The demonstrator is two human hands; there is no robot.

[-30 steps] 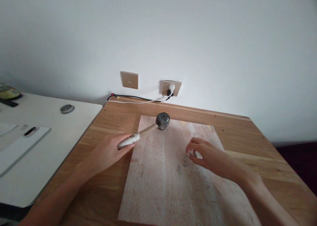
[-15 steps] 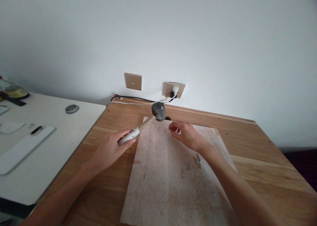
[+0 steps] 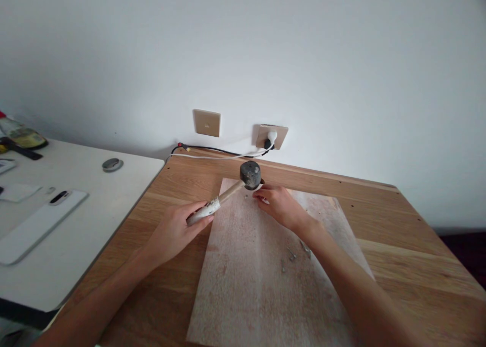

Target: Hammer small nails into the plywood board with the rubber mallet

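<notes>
My left hand (image 3: 175, 230) grips the pale wooden handle of a mallet (image 3: 230, 191), whose dark round head (image 3: 250, 175) hovers over the far end of a pale board (image 3: 250, 266). My right hand (image 3: 276, 203) is pinched closed just under the mallet head, on something too small to make out. A few loose nails (image 3: 294, 255) lie on the board beside my right forearm.
The board lies on a wooden table (image 3: 398, 245). Behind it the wall holds a blank plate (image 3: 207, 122) and a socket with a white plug (image 3: 271, 136), with cables trailing left. A white desk (image 3: 56, 220) to the left carries a phone (image 3: 41, 220) and small items.
My right hand left the loose nails and moved to the board's far end, then a little left under the mallet head. The mallet head rose and shifted slightly.
</notes>
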